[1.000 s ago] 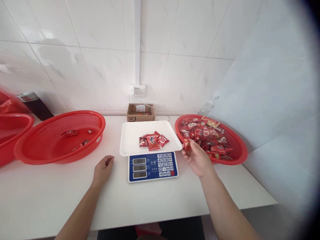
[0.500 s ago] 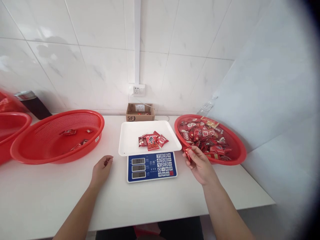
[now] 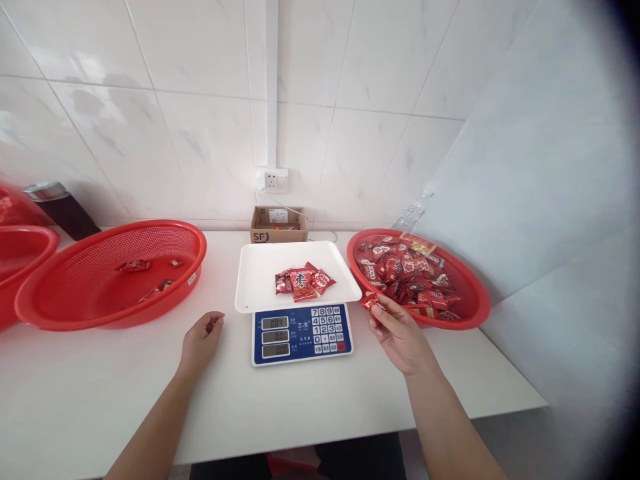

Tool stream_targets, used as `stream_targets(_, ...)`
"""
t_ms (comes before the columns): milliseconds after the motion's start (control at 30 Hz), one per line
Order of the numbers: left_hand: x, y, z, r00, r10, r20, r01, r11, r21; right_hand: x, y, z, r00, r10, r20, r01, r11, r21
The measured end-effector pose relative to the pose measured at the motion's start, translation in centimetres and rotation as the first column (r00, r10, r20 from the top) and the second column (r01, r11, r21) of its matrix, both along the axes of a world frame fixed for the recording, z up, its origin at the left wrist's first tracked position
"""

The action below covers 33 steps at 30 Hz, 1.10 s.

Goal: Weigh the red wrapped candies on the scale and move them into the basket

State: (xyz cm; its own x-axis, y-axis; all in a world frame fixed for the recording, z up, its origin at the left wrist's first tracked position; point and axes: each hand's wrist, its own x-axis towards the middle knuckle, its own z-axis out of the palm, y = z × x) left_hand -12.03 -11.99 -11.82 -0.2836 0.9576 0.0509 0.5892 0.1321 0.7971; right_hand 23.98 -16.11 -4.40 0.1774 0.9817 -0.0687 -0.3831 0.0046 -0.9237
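Note:
My right hand pinches a small red snack packet between thumb and fingers, in front of the right basket's near rim. Curled closed on the table left of the scale, my left hand shows nothing in its fingers. Between the hands stands a digital scale with a blue keypad panel and lit number displays. On its white tray lies a small pile of red snack packets. The right red basket holds a heap of similar packets.
A larger red basket with a few packets sits at left, beside another red basket. Behind them leans a dark bottle. A small cardboard box stands behind the scale, below a wall socket.
The packet in my right hand has turned and shifted slightly left and up, toward the tray's right corner. My left hand stays in place. The whole view has shifted a little.

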Motion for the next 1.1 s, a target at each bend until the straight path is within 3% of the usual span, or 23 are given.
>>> stream_targets(233,0.0,0.1,-0.1,1.000,-0.005,0.009,0.005,1.000,0.003,-0.1,0.2,-0.1,0.985,-0.166,0.052,0.162,0.985,0.066)
stream_targets(700,0.3,-0.4,0.6,1.000,0.009,-0.012,-0.010,0.998,-0.060,-0.8,-0.4,0.4,0.983,-0.104,0.149,0.078,0.983,0.168)
stream_targets(1000,0.0,-0.1,0.0,1.000,-0.003,-0.011,0.002,1.000,-0.026,-0.8,-0.6,0.5,0.981,-0.129,0.147,0.113,0.988,0.109)
stream_targets(1100,0.0,-0.1,0.0,1.000,-0.002,-0.007,0.002,1.000,-0.024,-1.2,0.2,0.6,0.956,-0.103,0.276,0.077,0.992,0.104)
